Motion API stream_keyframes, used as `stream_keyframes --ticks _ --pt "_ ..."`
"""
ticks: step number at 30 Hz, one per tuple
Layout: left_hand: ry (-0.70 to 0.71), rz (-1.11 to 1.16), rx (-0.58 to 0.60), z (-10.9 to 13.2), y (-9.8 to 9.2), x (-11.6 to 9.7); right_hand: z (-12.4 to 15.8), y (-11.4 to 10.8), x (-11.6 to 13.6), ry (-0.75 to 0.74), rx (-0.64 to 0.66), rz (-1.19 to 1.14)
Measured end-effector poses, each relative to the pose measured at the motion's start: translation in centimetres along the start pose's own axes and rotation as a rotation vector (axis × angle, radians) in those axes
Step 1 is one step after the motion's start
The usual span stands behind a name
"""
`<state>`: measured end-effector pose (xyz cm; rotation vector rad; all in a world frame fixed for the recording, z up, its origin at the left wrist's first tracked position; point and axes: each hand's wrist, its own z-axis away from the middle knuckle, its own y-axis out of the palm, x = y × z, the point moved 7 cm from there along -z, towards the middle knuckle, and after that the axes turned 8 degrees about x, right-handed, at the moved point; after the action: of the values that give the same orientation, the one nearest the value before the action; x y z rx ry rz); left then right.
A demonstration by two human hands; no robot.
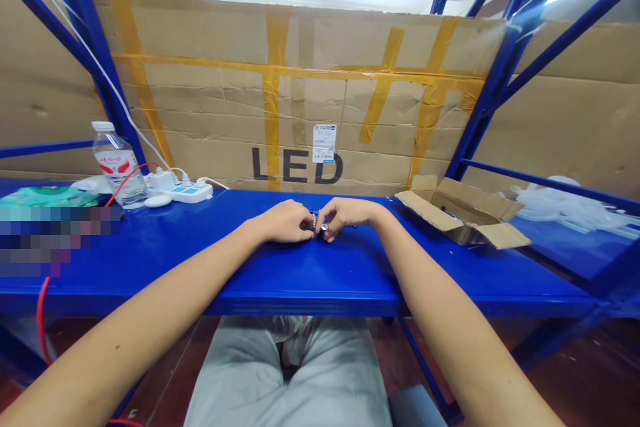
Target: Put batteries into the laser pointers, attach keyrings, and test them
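My left hand [286,221] and my right hand [344,215] meet at the middle of the blue shelf top [280,267], fingers curled in a pinch. Between the fingertips sits a small silvery metal part [320,225], too small to name. Both hands rest on the shelf surface, knuckles up, and the fingers hide most of the part.
An open cardboard box [463,213] lies to the right. At the left stand a water bottle [117,167], a white power strip [187,192] with a red cable, and a green packet [47,197]. A taped cardboard wall marked LED [297,165] backs the shelf.
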<state>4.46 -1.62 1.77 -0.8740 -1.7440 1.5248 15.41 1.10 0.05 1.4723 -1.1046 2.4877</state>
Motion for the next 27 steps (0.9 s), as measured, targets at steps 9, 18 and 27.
stream_keyframes --ticks 9,18,27 --pt "0.012 0.115 0.055 0.0 0.8 0.3 0.0 0.3 -0.3 0.020 0.045 -0.075" --pt "0.058 0.257 0.156 0.0 1.6 1.3 0.3 0.5 0.0 0.061 0.025 -0.074" --pt "0.035 0.318 0.136 -0.1 1.6 1.0 0.4 0.6 0.0 0.061 0.034 -0.115"
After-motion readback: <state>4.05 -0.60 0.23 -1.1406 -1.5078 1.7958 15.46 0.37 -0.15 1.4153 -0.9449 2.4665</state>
